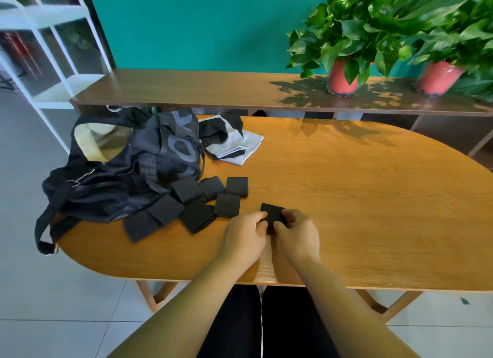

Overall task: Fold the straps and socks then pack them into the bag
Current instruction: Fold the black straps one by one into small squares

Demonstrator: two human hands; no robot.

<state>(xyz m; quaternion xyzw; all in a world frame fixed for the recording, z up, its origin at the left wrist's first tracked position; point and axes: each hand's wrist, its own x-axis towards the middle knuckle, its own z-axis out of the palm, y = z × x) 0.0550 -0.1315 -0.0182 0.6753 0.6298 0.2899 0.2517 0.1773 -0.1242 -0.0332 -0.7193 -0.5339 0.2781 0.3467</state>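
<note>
Both hands meet near the front edge of the oval wooden table [360, 197], and together they pinch one folded black strap [272, 215]: the left hand [244, 236] grips its left side, the right hand [298, 233] its right side. Several folded black straps [186, 205] lie to the left, beside the open black bag [128, 168]. Black and white socks [232, 141] lie behind the bag.

Oval orange-brown wooden table [360, 197] fills frame centre: dark fabric bag [128, 168] at left, folded black perforated straps [192, 205] beside it, black-and-white socks [232, 141] above.
</note>
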